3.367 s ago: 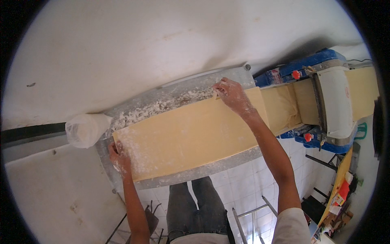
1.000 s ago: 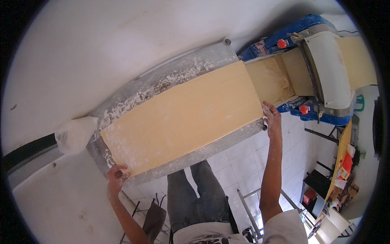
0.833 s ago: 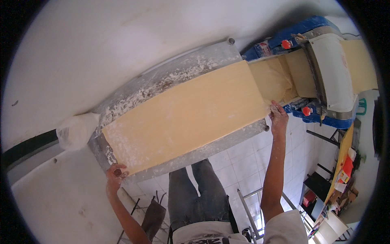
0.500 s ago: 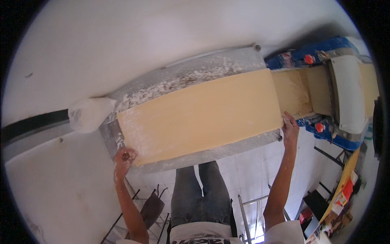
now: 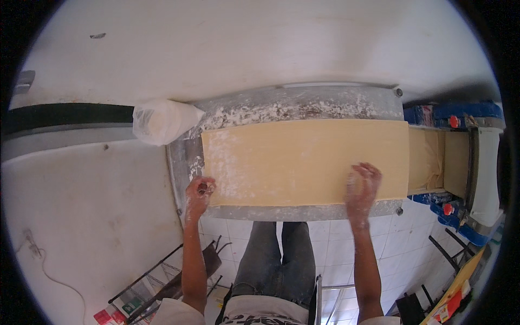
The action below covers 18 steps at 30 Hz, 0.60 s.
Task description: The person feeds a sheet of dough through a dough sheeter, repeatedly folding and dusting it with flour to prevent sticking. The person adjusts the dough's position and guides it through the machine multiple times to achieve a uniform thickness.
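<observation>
- The dough sheet (image 5: pixel 303 157) lies lengthwise on the surface (image 5: pixel 325 213).
- Flour (image 5: pixel 254 115) lies on the surface, behind the sheet.
- A bag (image 5: pixel 162 123) is at the surface's far left corner.
- The machine (image 5: pixel 483 173) stands right of the surface.
- The left hand (image 5: pixel 199 197) is at the sheet's near left corner, the right hand (image 5: pixel 364 189) over its right part.

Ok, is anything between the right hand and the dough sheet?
Nothing visible: the right hand is over the dough sheet with no object between. The hand is blurred, so I can't tell whether they touch.
</observation>
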### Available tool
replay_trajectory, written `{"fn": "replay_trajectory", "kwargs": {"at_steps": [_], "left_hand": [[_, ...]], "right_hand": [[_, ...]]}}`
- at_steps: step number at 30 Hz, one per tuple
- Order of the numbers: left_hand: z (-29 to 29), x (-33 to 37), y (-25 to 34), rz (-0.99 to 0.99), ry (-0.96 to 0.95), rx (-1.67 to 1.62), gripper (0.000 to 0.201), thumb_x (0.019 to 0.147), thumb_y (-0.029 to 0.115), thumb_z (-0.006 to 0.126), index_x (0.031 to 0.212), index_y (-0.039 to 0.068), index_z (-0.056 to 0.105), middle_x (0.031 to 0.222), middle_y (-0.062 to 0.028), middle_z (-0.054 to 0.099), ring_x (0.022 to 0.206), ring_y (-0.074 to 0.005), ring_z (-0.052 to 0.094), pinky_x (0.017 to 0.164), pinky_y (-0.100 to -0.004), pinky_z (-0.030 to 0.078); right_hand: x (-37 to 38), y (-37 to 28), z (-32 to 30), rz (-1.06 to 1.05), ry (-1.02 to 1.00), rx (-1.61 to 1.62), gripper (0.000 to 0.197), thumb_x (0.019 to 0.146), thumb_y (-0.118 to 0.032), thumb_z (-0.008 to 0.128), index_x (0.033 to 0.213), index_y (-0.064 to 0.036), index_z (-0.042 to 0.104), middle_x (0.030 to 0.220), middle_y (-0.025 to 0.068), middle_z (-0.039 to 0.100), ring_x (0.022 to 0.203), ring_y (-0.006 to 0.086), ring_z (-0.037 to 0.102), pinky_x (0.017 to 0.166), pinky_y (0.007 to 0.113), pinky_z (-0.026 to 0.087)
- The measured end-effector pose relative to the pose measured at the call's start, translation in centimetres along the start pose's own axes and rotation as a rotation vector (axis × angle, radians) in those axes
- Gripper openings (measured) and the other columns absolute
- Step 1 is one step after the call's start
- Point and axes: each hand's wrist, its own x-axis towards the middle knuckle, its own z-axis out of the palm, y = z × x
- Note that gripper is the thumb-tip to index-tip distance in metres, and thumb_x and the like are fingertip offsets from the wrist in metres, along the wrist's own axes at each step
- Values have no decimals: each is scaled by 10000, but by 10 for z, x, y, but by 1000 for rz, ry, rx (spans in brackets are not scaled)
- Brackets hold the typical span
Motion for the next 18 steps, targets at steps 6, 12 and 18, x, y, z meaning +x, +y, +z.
{"fn": "replay_trajectory", "kwargs": {"at_steps": [6,12,18], "left_hand": [[21,22,34,369,294,338,261,872,55,714,1131,75,696,1360,-137,574,1221,-306,575,1012,-430,477],[32,76,40,491,-33,825,682,1011,387,554,1584,98,324,1689,-178,141,1536,-357,209,1245,-531,153],[40,75,34,398,-6,467,716,1020,408,522,1593,52,280,1684,-201,143,1569,-349,108,1255,-541,60]], "right_hand": [[-10,-87,61,-97,-323,42,348,895,-120,684,1237,-82,640,1463,144,497,1408,373,414,1127,539,320],[-1,-143,99,-123,-376,34,358,911,-155,658,1263,-103,618,1476,142,474,1426,372,388,1105,556,327],[50,-235,143,-327,-292,153,247,915,-137,661,1150,-65,669,1296,131,630,1267,348,558,1049,487,437]]}}
